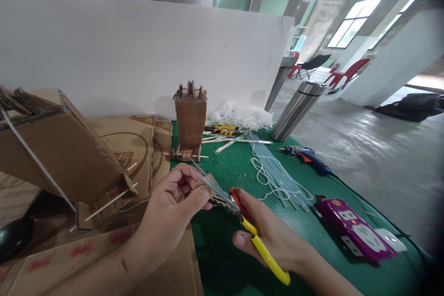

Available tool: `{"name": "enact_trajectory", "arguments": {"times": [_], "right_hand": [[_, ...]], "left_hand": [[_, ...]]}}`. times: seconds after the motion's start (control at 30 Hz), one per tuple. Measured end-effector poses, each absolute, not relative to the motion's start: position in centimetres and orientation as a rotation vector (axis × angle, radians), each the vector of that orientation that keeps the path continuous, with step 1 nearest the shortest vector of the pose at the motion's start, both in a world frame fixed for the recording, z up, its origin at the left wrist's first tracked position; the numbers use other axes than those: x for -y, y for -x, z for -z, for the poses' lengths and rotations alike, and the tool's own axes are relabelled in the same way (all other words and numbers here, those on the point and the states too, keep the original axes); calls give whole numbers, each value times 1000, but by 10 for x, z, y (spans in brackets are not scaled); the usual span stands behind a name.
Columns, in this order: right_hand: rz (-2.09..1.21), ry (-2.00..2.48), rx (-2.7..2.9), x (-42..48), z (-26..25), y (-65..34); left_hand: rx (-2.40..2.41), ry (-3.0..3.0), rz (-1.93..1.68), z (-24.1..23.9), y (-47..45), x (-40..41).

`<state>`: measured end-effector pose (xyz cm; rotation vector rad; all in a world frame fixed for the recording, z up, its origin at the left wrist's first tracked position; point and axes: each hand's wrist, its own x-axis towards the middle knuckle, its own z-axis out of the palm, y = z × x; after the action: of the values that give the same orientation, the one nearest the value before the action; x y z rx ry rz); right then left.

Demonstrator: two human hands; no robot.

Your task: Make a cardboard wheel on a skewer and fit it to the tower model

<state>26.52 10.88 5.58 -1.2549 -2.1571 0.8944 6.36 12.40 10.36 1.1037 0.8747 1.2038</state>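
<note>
My left hand (182,196) pinches a small brown cardboard piece (209,179) between thumb and fingers. Fingers of my right hand (262,231) are around a pair of scissors (265,252) with yellow and red handles, the thumb held apart. Its long grey blades reach across to the cardboard piece and the left fingertips; whether they touch it I cannot tell. Something dark and striped shows partly beneath the blades. Just beyond my hands stands an upright cardboard tower (190,125) with sticks through its base and slats on top.
At left leans a larger cardboard structure (65,148) with sticks. Behind lie yellow-black pliers (225,130), glue sticks (274,166) and white string (243,115). A steel flask (296,111), glue gun (308,159) and purple packet (354,229) line the right side of the green table (229,162).
</note>
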Motion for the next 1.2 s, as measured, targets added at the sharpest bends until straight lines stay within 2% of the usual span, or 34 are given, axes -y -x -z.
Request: {"name": "enact_trajectory", "arguments": {"times": [1.2], "right_hand": [[-1089,1266,2027,-110,-55,-264]], "left_hand": [[-861,-1023,-1167,-108,-64,-125]]}}
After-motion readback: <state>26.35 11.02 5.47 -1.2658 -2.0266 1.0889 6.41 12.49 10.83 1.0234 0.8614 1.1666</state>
